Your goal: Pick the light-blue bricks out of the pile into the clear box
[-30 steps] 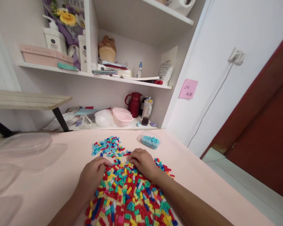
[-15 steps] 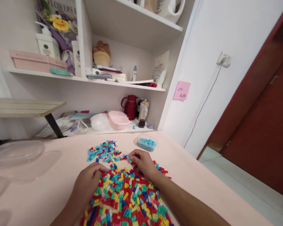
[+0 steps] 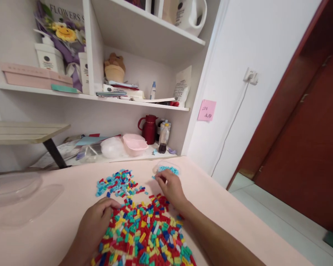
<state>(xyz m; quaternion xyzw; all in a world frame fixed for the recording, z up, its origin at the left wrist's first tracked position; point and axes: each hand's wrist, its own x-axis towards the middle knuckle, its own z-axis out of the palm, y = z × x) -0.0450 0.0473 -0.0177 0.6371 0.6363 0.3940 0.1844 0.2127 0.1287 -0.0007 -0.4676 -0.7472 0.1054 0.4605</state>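
Observation:
My right hand (image 3: 170,184) is pinched on a small light blue toy brick (image 3: 153,177), just in front of a clear plastic tub (image 3: 157,169) of light blue bricks. My left hand (image 3: 100,214) rests on the table at the left edge of a big mixed pile of coloured bricks (image 3: 144,229). Its fingers are loosely bent, the index finger reaching to the bricks, and no brick shows in its grasp. Behind the left hand lies a smaller, mostly light blue heap of bricks (image 3: 116,183).
Clear plastic lids or tubs (image 3: 16,184) lie at the left on the pink tabletop (image 3: 58,236). Against the back, a shelf holds a pink bowl (image 3: 135,144), a dark red jug (image 3: 149,129) and a bottle (image 3: 164,138). A small wooden stand (image 3: 24,133) juts in from the left.
My right hand has moved from the far edge of the mixed pile towards the tub, carrying a light blue brick. The left hand stays by the pile; the whole view has shifted slightly.

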